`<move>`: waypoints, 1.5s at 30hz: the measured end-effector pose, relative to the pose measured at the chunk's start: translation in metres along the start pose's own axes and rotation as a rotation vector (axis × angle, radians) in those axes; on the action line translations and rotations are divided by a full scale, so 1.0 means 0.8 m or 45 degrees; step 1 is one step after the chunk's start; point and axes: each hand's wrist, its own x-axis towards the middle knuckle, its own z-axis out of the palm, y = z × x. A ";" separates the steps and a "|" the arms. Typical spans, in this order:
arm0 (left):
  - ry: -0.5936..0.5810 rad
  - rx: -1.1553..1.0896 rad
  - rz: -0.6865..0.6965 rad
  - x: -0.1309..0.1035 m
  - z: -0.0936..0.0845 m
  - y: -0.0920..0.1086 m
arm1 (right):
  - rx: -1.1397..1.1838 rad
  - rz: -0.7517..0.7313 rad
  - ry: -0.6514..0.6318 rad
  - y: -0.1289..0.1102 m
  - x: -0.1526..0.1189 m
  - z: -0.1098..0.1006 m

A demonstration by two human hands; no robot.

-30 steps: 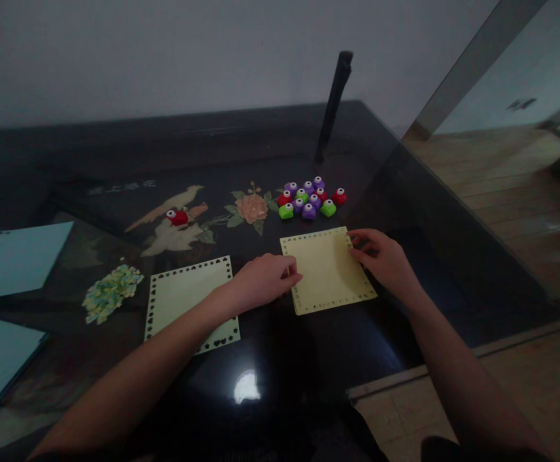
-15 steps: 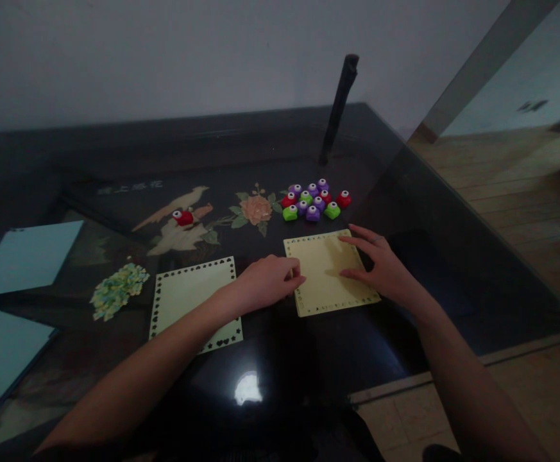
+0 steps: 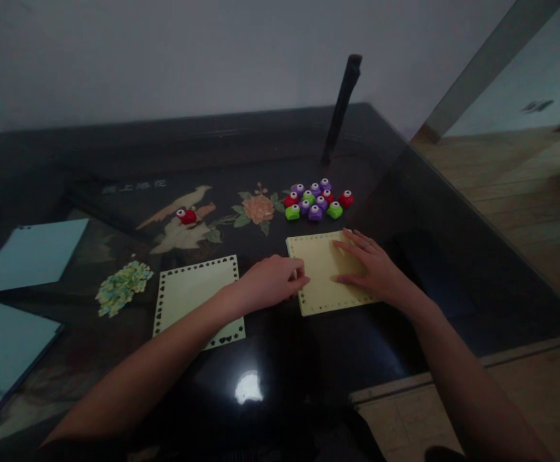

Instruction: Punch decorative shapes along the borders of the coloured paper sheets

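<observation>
A stack of yellow paper sheets (image 3: pixel 322 282) with small punched shapes along its edges lies on the dark glossy table. My left hand (image 3: pixel 277 280) is at the stack's left edge, its fingers curled and the thumb against the paper. Spread over the right side of the stack is my right hand (image 3: pixel 376 264), fingers apart and resting on the top sheet. Under my left forearm lies a pale yellow-green sheet (image 3: pixel 188 282), bordered by punched hearts and stars. Several craft punches (image 3: pixel 315 213) in purple, green and red are grouped behind the stack.
A lone red punch (image 3: pixel 186 216) sits farther left. Beside the bordered sheet is a heap of small paper cutouts (image 3: pixel 122 287). Blue sheets (image 3: pixel 34 256) and another blue stack (image 3: pixel 10 346) lie at the left. A dark upright post (image 3: pixel 341 109) rises at the table's back.
My right hand has shifted slightly left and reaches farther over the yellow stack. My left hand stays at its left edge. The view has shifted a little.
</observation>
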 end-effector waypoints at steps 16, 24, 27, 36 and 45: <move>0.075 0.071 0.027 -0.008 -0.009 0.006 | 0.119 0.033 0.054 0.000 0.002 -0.008; 0.574 -0.019 0.032 -0.070 -0.058 -0.051 | 0.227 0.108 0.383 0.007 0.002 -0.020; 0.817 0.029 -0.100 -0.107 -0.060 -0.095 | 0.288 0.154 0.440 0.007 0.005 -0.020; 0.861 0.367 -0.135 -0.162 -0.030 -0.171 | 0.410 0.072 0.375 -0.060 0.015 -0.024; 0.717 0.376 -0.157 -0.176 -0.036 -0.179 | 0.195 -0.410 -0.127 -0.167 0.085 0.028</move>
